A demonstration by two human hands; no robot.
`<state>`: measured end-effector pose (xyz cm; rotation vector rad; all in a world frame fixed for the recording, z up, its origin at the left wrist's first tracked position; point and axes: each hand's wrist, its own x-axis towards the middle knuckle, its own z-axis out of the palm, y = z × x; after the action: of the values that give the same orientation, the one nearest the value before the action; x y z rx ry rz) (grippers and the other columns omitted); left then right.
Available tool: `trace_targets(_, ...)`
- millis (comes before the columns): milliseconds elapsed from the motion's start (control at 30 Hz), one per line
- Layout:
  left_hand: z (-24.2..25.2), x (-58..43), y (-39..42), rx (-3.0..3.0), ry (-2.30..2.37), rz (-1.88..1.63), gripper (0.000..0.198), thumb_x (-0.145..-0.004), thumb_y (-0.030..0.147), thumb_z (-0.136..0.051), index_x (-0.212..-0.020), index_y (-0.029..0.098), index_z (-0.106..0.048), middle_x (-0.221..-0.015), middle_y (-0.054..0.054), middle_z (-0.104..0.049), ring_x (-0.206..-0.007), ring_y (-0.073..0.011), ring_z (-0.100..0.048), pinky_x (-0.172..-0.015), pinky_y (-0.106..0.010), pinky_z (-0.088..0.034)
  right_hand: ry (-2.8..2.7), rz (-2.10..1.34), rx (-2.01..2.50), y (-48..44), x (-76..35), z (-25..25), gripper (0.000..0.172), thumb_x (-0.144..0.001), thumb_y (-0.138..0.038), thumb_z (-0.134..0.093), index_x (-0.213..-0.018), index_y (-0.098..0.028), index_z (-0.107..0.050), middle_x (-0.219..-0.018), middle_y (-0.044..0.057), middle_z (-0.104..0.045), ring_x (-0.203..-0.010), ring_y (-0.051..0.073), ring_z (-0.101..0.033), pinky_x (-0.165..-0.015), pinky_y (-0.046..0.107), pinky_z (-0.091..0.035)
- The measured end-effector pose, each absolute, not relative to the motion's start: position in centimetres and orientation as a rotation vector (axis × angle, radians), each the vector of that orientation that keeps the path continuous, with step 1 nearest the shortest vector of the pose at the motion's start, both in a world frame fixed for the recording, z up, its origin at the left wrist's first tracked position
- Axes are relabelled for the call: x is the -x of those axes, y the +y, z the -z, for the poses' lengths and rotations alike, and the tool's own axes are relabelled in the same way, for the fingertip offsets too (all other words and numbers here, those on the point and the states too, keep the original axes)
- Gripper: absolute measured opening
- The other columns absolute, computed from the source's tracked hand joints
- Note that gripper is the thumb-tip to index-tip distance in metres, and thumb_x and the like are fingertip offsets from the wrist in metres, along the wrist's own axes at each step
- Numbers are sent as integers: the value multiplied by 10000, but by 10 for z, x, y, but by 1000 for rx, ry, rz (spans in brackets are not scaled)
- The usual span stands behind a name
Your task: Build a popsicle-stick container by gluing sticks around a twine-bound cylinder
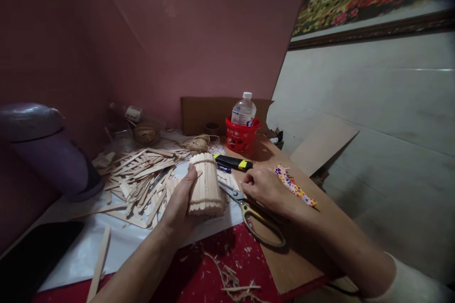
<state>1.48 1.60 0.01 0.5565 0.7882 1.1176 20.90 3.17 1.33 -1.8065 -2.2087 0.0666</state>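
My left hand is closed around the side of a cylinder made of upright craft sticks, with twine bands near its top and bottom. The cylinder stands nearly upright, a little tilted. To its right, my right hand has its fingers curled together above the cardboard; whatever they pinch, if anything, is too small to make out. Just beside those fingers lie scissors with golden handles, their blades pointing at the cylinder. Behind the hands rests a black and yellow utility knife.
Loose craft sticks are heaped on the left, with twine balls behind. A red bucket holds a plastic bottle. A flowered strip lies on brown cardboard. A purple tumbler stands far left.
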Motion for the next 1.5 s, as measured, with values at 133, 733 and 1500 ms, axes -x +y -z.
trace_targets(133,1,-18,13,-568,830,-1141,449,-812,495,-603,-1030,103,-623,-735,-130,-724,-641,-265,-703,-592,-380,-574,-2134,-194,1610,-2,-194,-39,157,-804,-133,-561,-686,-193,-644,-716,3,-683,-687,149,-601,-617,257,-381)
trace_targets(733,6,-25,8,-693,787,-1223,431,-797,521,-612,-982,131,-611,-879,-97,-709,-777,-227,-682,-636,-286,-513,-2043,-227,1301,-32,-162,-40,120,-789,-108,-613,-696,-182,-592,-743,17,-615,-775,195,-538,-767,346,-371)
trace_targets(1500,4,-25,6,-719,802,-1227,431,-798,526,-608,-970,131,-610,-903,-105,-718,-788,-229,-685,-678,-305,-516,-2062,-205,1331,-29,-163,-40,116,-785,-117,-625,-694,-181,-593,-735,13,-614,-778,193,-533,-766,340,-360)
